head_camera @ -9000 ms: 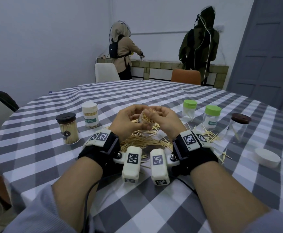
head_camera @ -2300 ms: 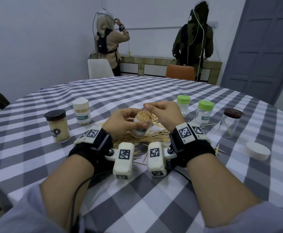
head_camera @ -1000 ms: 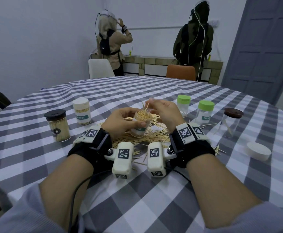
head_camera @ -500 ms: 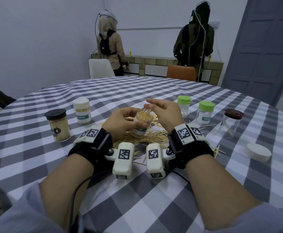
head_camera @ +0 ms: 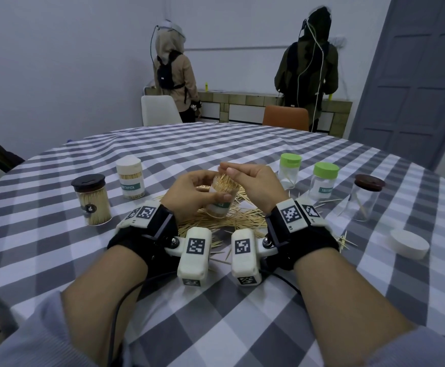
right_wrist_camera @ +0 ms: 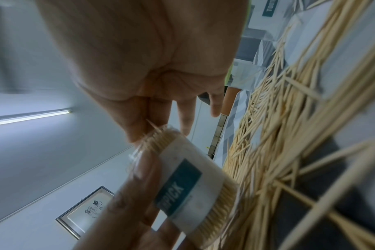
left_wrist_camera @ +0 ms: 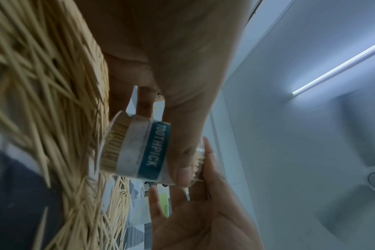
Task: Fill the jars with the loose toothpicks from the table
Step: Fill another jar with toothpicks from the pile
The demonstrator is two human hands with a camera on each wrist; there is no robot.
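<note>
Pale wood fills the clear jar (head_camera: 220, 197) almost to the brim, the toothpick tips bristling above its open mouth. The left hand (head_camera: 189, 193) grips this jar off the cloth, above the heap of loose toothpicks (head_camera: 224, 221): its thumb lies across the front, just over the teal label reading TOOTHPICK, and the other fingers curl round the far side. The jar leans a little toward the right hand (head_camera: 255, 185).

That right hand sits at the jar's mouth. Its thumb and forefinger are drawn together right over the sticking-up tips, pinching at them, while the remaining fingers fan out loosely behind. From the right wrist view one toothpick (right_wrist_camera: 152, 126) pokes up between thumb and forefinger above the packed bundle.

Round about on the grey checked tablecloth (head_camera: 242, 327) stand the other jars. To the left, a dark-lidded jar (head_camera: 91, 200) and a white-lidded jar (head_camera: 131, 178), both packed with toothpicks. To the right, two green-lidded jars (head_camera: 290, 170) that look nearly bare, then a brown-lidded jar (head_camera: 364, 197) with only a few sticks inside. A white lid (head_camera: 408, 243) lies alone near the right edge, with stray toothpicks scattered just beside it.

Two people stand at the far counter, backs turned.
</note>
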